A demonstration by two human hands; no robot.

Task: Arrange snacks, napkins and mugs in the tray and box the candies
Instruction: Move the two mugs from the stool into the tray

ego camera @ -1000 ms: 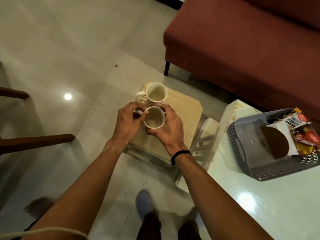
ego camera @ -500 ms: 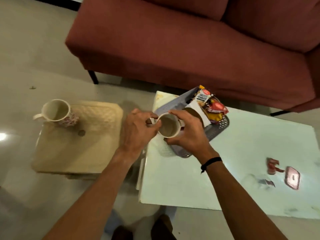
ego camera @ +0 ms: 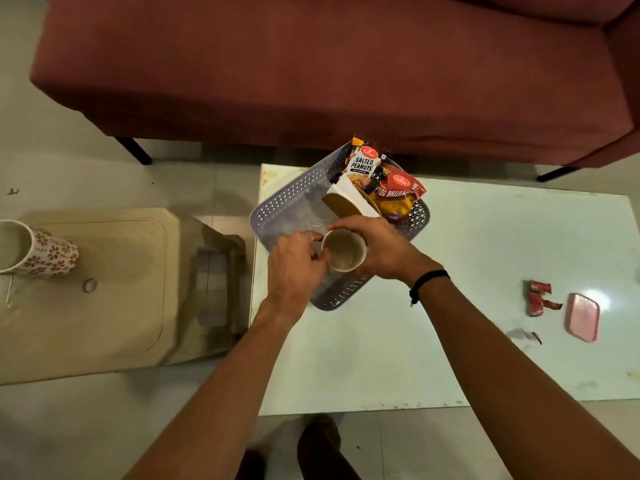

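Both hands hold one cream mug over the near end of a grey perforated tray on the white table. My left hand grips its handle side and my right hand wraps its far side. The tray's far end holds a salted peanuts packet, a red snack packet and white napkins. A second mug with a red flower pattern stands on the beige stool at the left. Red candies and a pink box lie on the table at the right.
The white low table stands in front of a dark red sofa. A beige plastic stool sits close to the table's left edge. My feet show near the table's front edge.
Both hands carried the mug from the stool rightward to above the tray. The view swung right with them, leaving the other mug at the far left.
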